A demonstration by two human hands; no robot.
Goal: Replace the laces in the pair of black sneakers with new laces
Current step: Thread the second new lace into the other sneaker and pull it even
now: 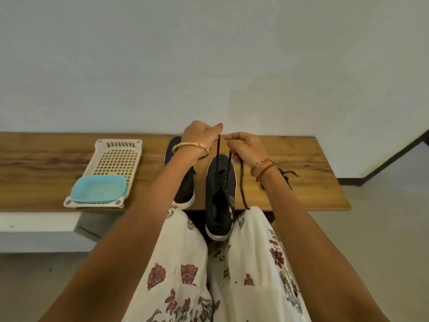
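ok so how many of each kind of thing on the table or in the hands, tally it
black sneakers: 2, one between the knees, one on the table
black laces: 2, one pulled up by both hands, one loose on the table
white trays: 1
blue containers: 1
total: 6

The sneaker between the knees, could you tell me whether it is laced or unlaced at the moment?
Partly laced. A black lace runs through the sneaker's eyelets, and both hands, left hand and right hand, hold its ends up.

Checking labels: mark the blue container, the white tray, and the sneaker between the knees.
blue container (98, 189), head view, middle of its lid.
white tray (119, 144), head view, slotted far rim.
sneaker (217, 220), head view, inner heel lining.
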